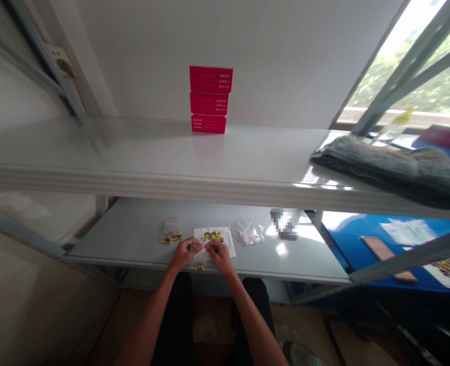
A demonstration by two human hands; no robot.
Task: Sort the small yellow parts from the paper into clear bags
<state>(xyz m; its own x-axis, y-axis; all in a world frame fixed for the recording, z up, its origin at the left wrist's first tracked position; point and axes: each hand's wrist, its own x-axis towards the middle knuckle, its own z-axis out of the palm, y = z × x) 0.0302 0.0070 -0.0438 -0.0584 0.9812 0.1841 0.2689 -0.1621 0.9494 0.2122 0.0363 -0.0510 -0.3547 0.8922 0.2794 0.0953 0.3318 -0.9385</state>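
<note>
My left hand [186, 252] and my right hand [219, 254] meet near the front edge of the lower shelf, fingertips pinched close together. Between and below them hangs a small clear plastic bag [199, 258] with a few yellow pieces at its bottom. Just behind my fingers, a pile of yellow and dark small parts [212, 236] lies on a white sheet [228, 244]. To the left rests a clear bag [170, 231] holding similar parts. Right of the sheet is a crumpled bundle of clear bags [250, 233].
Three stacked red boxes [210, 104] stand on the upper shelf [145, 152], which overhangs the lower shelf [133, 229]. A dark grey cloth [392, 165] lies at upper right. A blue table [339, 231] holds more parts [449, 267] at right.
</note>
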